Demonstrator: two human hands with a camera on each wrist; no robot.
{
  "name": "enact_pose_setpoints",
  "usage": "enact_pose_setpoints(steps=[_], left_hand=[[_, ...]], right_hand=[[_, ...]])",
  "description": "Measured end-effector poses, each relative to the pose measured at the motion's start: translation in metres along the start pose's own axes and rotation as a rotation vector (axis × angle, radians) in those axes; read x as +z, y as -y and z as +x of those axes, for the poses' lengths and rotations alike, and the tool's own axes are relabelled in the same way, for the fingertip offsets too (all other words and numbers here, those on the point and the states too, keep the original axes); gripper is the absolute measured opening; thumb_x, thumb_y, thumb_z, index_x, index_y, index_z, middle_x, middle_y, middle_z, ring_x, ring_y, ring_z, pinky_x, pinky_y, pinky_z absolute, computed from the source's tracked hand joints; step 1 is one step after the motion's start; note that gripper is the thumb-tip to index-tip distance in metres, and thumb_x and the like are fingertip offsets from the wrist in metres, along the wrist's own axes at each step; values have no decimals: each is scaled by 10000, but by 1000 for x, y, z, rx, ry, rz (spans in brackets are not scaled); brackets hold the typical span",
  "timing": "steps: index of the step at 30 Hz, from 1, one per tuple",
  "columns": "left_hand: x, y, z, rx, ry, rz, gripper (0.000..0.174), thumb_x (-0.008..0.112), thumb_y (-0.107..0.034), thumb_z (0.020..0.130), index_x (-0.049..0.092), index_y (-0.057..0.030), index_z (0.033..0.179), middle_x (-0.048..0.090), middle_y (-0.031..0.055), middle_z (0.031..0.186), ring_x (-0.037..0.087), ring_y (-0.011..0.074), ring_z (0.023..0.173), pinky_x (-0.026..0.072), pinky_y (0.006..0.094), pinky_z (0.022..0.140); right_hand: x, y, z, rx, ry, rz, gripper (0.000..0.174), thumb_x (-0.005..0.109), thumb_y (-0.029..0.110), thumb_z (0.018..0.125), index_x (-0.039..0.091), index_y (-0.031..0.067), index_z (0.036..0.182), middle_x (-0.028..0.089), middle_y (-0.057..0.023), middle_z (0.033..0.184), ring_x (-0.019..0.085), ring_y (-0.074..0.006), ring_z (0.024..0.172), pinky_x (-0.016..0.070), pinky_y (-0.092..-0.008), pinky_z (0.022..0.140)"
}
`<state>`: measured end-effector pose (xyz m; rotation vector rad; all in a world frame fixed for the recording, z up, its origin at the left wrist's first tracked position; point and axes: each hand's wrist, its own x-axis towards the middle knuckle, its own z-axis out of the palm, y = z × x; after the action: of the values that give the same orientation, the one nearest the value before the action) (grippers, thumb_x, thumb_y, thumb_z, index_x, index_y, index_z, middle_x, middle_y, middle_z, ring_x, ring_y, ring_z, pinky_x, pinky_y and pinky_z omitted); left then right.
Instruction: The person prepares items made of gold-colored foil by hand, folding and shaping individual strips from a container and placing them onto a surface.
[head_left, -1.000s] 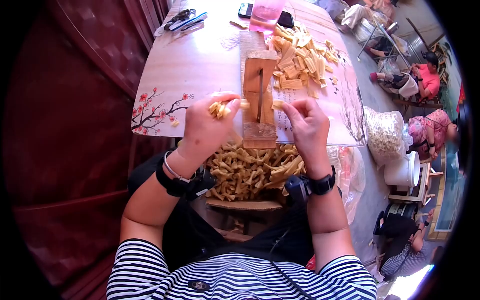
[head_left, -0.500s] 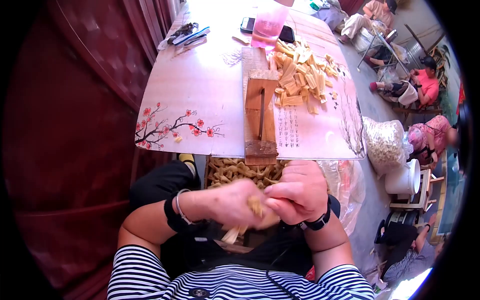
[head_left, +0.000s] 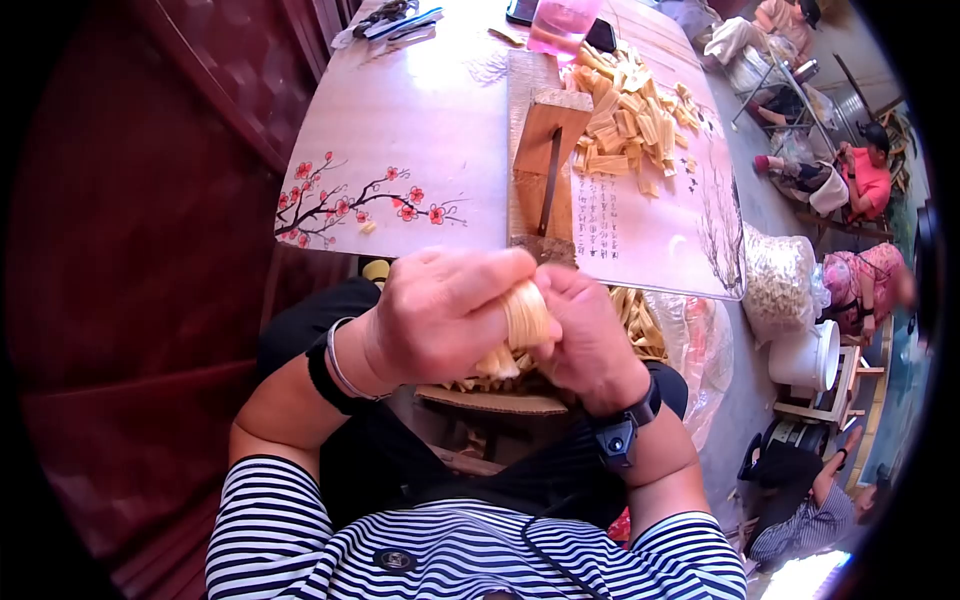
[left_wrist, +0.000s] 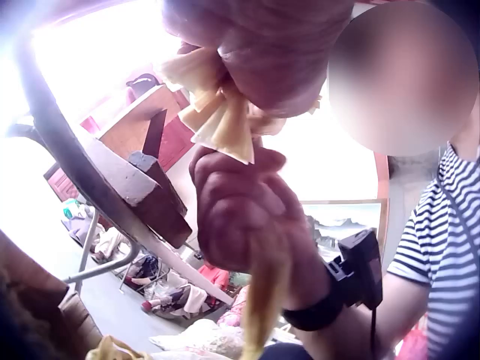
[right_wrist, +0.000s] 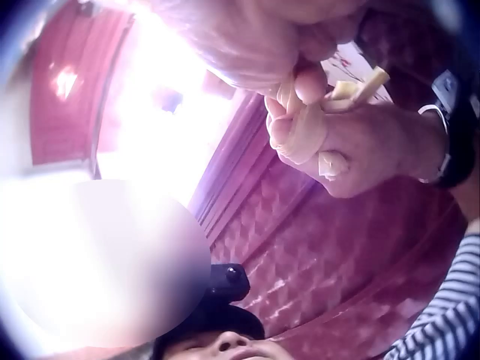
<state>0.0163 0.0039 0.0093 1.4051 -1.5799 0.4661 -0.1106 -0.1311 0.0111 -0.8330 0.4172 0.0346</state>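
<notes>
My left hand (head_left: 430, 310) grips a small bundle of pale yellow strips, with flat strip (head_left: 526, 315) looped round its fingers. Close against it, my right hand (head_left: 595, 345) pinches the strip by the loop. In the right wrist view the wrapped strip (right_wrist: 306, 135) circles the left fingers, and a strip end (right_wrist: 371, 84) sticks out above that hand. Fanned strip ends (left_wrist: 225, 127) poke from beneath the left hand in the left wrist view. Below both hands, partly hidden, lie many yellow pieces (head_left: 642, 322) in a cardboard box (head_left: 490, 402).
Ahead is a table (head_left: 420, 120) with a wooden block holder (head_left: 548, 135) bearing a dark metal bar. Right of it lies a pile of cut strips (head_left: 630, 115), with a pink cup (head_left: 560, 25) behind. Several people sit at the right, near a filled plastic sack (head_left: 778, 285) and white bucket (head_left: 808, 355).
From apart at the table edge, both hands came together low over the lap, then rose to just below the table edge. The strip is now looped round the left fingers.
</notes>
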Motion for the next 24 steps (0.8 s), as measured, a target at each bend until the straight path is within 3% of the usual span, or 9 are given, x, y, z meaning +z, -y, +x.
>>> enact_pose_setpoints(steps=[2,5,10,13,16,18,20,23,24], left_hand=[[0,-3,2,-81,-68,68,284,788,-183,685,661,21,834,651,165,976,677,278,732,553,327,609],[-2,-2,5,-247,46,-123,304,786,-110,694,680,27,943,652,205,1044,693,290,805,558,325,659],[-2,-13,1,-364,269,-6,173,704,-36,724,656,37,873,655,154,1087,684,284,829,560,317,705],[1,-8,0,-313,238,-55,130,681,-33,746,655,46,845,659,155,1058,684,265,823,557,314,700],[-2,0,6,-237,47,-399,74,631,-24,778,637,50,778,657,153,1024,664,220,784,542,311,675],[-21,4,8,-352,18,-542,95,587,-18,803,620,46,740,649,157,1013,634,192,774,524,298,675],[-35,-1,16,-579,-74,-707,142,528,-14,832,595,44,722,632,167,987,582,160,753,487,273,670],[-29,1,14,-627,-129,-692,152,529,-52,869,603,54,790,629,173,980,581,160,760,475,266,657],[-25,13,10,-488,-109,-614,231,599,-166,915,608,64,923,631,150,968,583,142,772,472,267,655]], right_hand=[[12,8,-3,-225,-129,-92,122,617,95,926,649,-12,975,672,-61,854,604,-80,629,491,-195,577],[-2,-3,-8,-728,-76,-666,123,600,80,936,656,-25,968,683,-73,877,624,-111,664,496,-203,614],[-2,1,3,-870,-27,-1250,155,646,157,874,656,2,877,610,-141,673,611,-249,562,463,-316,527],[-2,5,-1,-663,-109,-1383,173,604,169,899,649,15,835,578,-152,618,590,-246,534,450,-330,508],[-1,5,-11,-379,-4,-961,331,492,250,978,626,26,775,513,-67,547,504,-144,498,400,-288,496],[2,20,-19,-154,166,-814,453,441,353,1011,613,30,743,474,12,566,423,-69,521,338,-226,500],[-11,22,-17,-116,260,-631,478,461,397,999,611,31,731,468,20,578,401,-64,524,312,-211,498],[-10,19,-15,-63,261,-444,506,473,459,982,613,40,736,444,33,584,348,-47,521,259,-198,485],[-10,20,-15,-39,195,-433,503,472,459,983,616,42,742,441,33,582,346,-45,522,259,-199,484]])
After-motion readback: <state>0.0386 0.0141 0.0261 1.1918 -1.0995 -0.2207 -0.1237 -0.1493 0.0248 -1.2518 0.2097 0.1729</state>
